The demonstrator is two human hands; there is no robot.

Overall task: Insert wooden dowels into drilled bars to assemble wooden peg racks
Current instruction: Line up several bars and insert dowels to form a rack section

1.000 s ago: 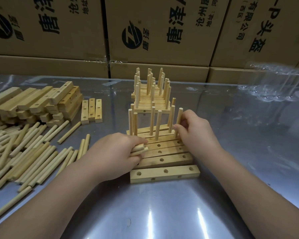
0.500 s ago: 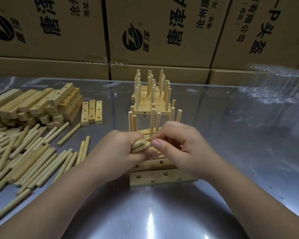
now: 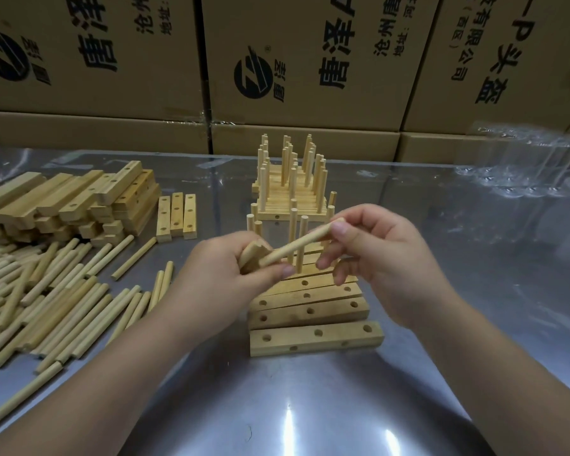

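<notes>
Right hand (image 3: 375, 255) pinches one dowel (image 3: 305, 243). Left hand (image 3: 224, 274) grips a small bundle. Finished racks (image 3: 290, 189) at 12 o'clock. Bars (image 3: 316, 339) on counter (image 3: 310, 409): far ones pegged, near ones empty. Loose dowels (image 3: 46, 291) at 9 o'clock; much left, I judge.

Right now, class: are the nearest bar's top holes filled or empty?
Empty: all three top holes of the nearest bar show dark and open.
</notes>
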